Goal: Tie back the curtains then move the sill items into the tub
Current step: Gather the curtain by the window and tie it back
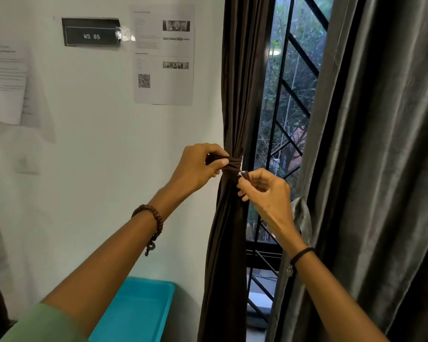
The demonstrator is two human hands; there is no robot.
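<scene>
Two hands are working for me. Nearest, a bright blue plastic tub (136,314) is sitting low by the wall. My left hand (195,169) and right hand (265,191) are each pinching an end of the dark cloth tie (232,165) around the bunched dark brown curtain (230,230). Behind, a black window grille (294,95) is showing.

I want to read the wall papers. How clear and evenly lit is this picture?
Head view: printed sheet text too soft to read; only the WS 05 sign is legible, with tape glare beside it; window daylight is bright; wide-angle bends the edges.
</scene>
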